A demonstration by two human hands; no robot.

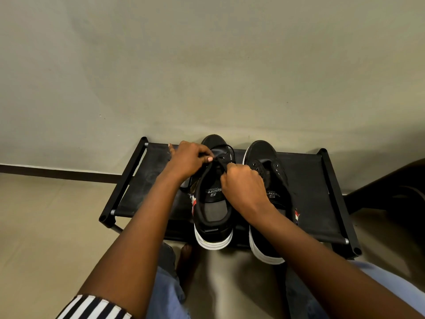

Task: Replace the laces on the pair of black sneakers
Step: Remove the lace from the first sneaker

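Two black sneakers with white soles stand side by side on a low black rack (305,194), toes toward the wall. Over the left sneaker (212,210), my left hand (188,161) pinches a black lace (226,149) at the eyelets. My right hand (243,187) is closed on the same lace just to the right of it, partly covering the shoe's tongue. A loop of the lace lies over the toe. The right sneaker (264,157) shows bare eyelets with no lace that I can see.
The rack stands against a plain pale wall (207,65) on a beige floor (46,215). A dark piece of furniture (395,187) is at the right edge. My knees in blue jeans (167,293) are below the rack.
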